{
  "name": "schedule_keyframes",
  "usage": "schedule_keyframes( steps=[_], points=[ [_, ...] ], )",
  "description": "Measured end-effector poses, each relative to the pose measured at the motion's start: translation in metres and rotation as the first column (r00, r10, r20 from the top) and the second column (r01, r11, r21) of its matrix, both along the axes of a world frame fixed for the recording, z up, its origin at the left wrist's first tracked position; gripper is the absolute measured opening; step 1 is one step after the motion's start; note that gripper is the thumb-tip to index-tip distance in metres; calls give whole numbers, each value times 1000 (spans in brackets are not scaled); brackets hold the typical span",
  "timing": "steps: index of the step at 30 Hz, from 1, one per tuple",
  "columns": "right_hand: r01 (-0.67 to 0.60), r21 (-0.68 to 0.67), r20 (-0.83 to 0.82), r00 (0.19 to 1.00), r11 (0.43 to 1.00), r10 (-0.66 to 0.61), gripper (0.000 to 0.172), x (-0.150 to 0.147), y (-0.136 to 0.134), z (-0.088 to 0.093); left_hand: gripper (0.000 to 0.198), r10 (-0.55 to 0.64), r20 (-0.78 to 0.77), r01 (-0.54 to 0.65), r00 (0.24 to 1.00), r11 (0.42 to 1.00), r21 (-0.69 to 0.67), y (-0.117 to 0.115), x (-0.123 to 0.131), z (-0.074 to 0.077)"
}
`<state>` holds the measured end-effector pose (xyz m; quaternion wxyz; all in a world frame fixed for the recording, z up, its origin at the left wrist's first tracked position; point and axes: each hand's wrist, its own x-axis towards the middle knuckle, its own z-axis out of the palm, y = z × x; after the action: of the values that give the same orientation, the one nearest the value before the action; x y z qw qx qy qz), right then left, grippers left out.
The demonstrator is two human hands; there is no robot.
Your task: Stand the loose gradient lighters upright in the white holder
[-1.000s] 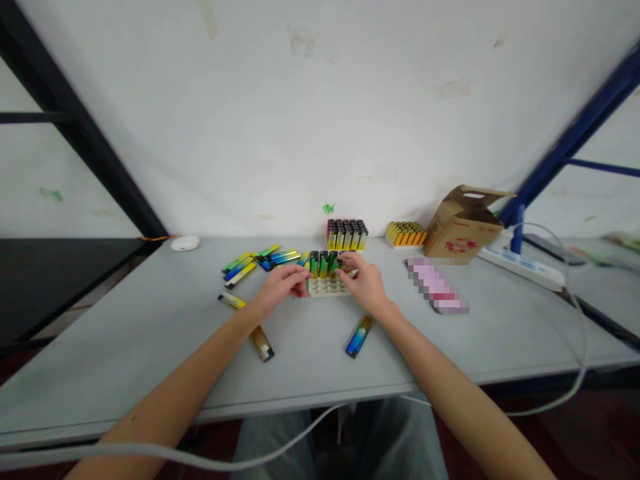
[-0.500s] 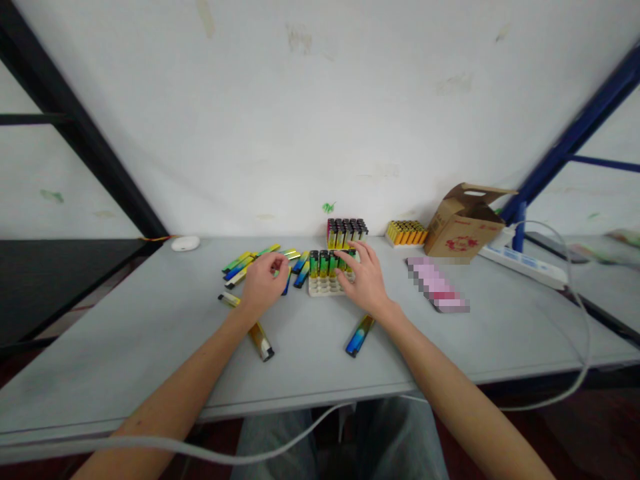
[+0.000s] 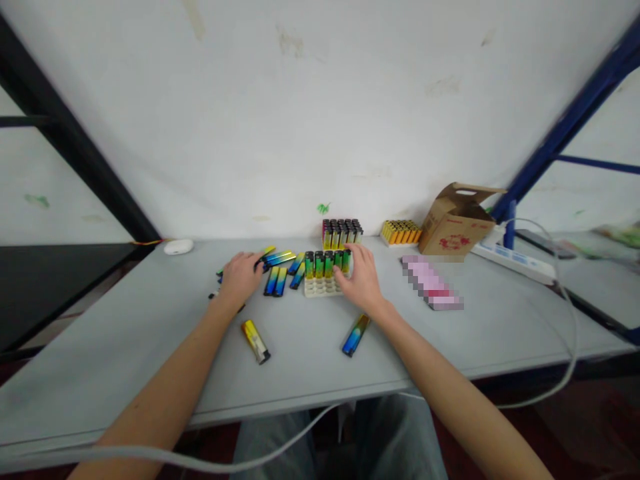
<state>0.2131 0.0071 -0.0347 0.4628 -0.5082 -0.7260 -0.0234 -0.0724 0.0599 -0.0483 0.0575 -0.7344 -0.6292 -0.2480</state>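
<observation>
My right hand (image 3: 362, 275) is curled around the right end of a row of green-and-yellow lighters (image 3: 319, 265), its thumb in front and its fingers behind. The lighters stand upright in a white tray (image 3: 323, 288) whose front holes show bare. Over the left part of a loose pile of lighters (image 3: 275, 281) is my left hand (image 3: 241, 275). Its fingers are bent with a gap between thumb and index finger; lighters lie under and beside it, partly hidden. A yellow lighter (image 3: 255, 341) and a blue lighter (image 3: 355, 335) lie nearer the front edge.
Behind the tray stands a block of dark-topped lighters (image 3: 343, 233), with orange lighters (image 3: 401, 232) in another tray to its right. A cardboard box (image 3: 455, 227), a pixelated pink item (image 3: 431, 283) and a power strip (image 3: 515, 262) are at right. A white case (image 3: 179, 247) sits far left.
My left hand has moved left from its pinch by the pile, uncovering two blue-and-yellow lighters side by side. My right fingers are closer around the row's right end. The view has shifted slightly.
</observation>
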Motion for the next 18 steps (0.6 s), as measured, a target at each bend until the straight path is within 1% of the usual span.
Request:
schedule_keyframes(
  steps=[2, 6, 8, 10, 12, 14, 16, 17, 18],
  points=[
    [1, -3, 6, 1000, 1000, -1, 48, -1, 0, -1, 35, -3, 0, 3, 1000, 1000, -17, -1, 0, 3],
    [11, 16, -5, 1000, 1000, -11, 45, -1, 0, -1, 29, 50, -9, -50, 999, 999, -19, -7, 2, 10],
    [13, 19, -19, 1000, 1000, -13, 44, 0, 1, -1, 28, 77, -15, -77, 997, 997, -8, -10, 4, 13],
    [15, 14, -28, 1000, 1000, -15, 44, 0, 1, -1, 30, 95, 18, -96, 995, 995, 15, -13, 6, 15],
    [15, 7, -33, 999, 1000, -15, 44, 1, 1, -1, 35, 109, 124, -115, 986, 993, 41, -14, 8, 17],
    [14, 1, -41, 999, 1000, -14, 43, 1, 2, -1, 43, 113, 286, -136, 952, 989, 64, -13, 9, 18],
    [13, 0, -50, 999, 1000, -13, 43, 1, 1, -2, 46, 92, 468, -152, 879, 984, 93, -12, 11, 22],
    [12, 1, -52, 999, 1000, -12, 42, 1, 1, -2, 46, 68, 562, -154, 825, 982, 108, -12, 12, 24],
    [12, 0, -54, 998, 1000, -12, 42, 1, 1, -1, 45, 39, 656, -153, 753, 981, 117, -12, 13, 27]
  ],
)
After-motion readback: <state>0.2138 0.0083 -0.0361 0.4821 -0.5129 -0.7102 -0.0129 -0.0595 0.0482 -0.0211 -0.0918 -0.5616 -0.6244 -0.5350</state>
